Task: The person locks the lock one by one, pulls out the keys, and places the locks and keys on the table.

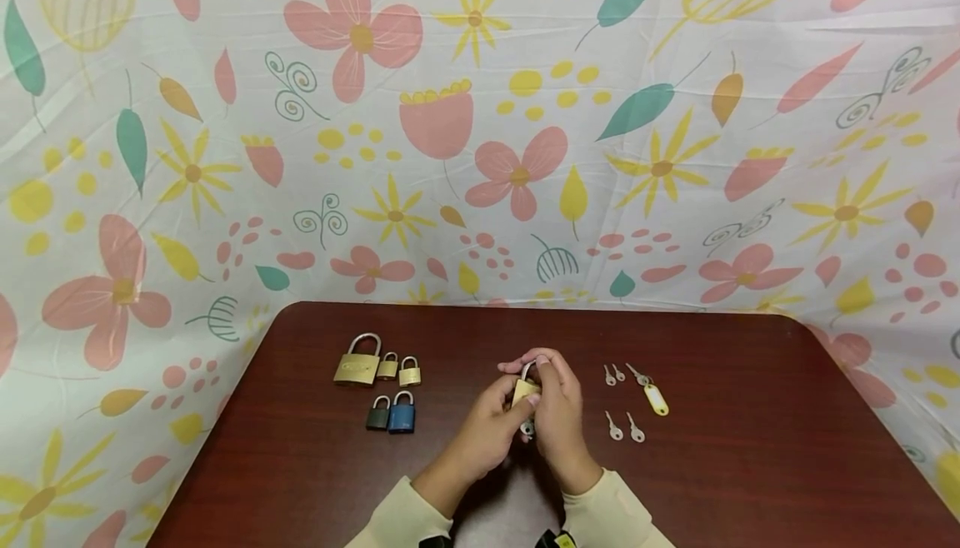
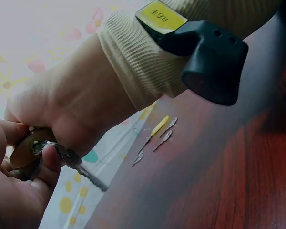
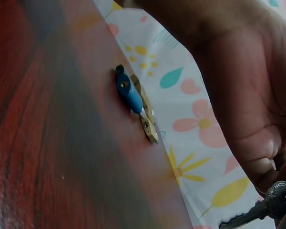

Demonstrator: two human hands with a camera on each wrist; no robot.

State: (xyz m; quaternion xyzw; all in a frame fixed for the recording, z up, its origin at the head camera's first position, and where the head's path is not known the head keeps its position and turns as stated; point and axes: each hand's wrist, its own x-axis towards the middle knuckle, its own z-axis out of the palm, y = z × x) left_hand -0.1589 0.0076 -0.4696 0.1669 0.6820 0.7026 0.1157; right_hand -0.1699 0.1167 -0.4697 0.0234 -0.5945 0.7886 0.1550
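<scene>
Both hands are close together over the middle of the table, around a brass padlock (image 1: pixel 526 390) with a silver shackle. My left hand (image 1: pixel 480 430) grips the lock body from the left. From the other side, my right hand (image 1: pixel 561 406) holds it, its fingers up by the shackle and partly covering it. Silver key metal (image 1: pixel 527 428) shows below the body. In the left wrist view, this metal sits at the keyhole face of the padlock (image 2: pixel 20 151), beside a fingertip, and a second key (image 2: pixel 88 176) dangles from it. The dangling key (image 3: pixel 257 210) also appears in the right wrist view.
On the left of the table (image 1: pixel 300 465) stand a large brass padlock (image 1: pixel 357 368), two small brass ones (image 1: pixel 409 376), a dark one (image 1: pixel 378 418) and a blue one (image 1: pixel 401 417). Several loose keys (image 1: pixel 615 430) lie right, one with a yellow tag (image 1: pixel 656 400). Flowered cloth (image 1: pixel 480 265) hangs behind.
</scene>
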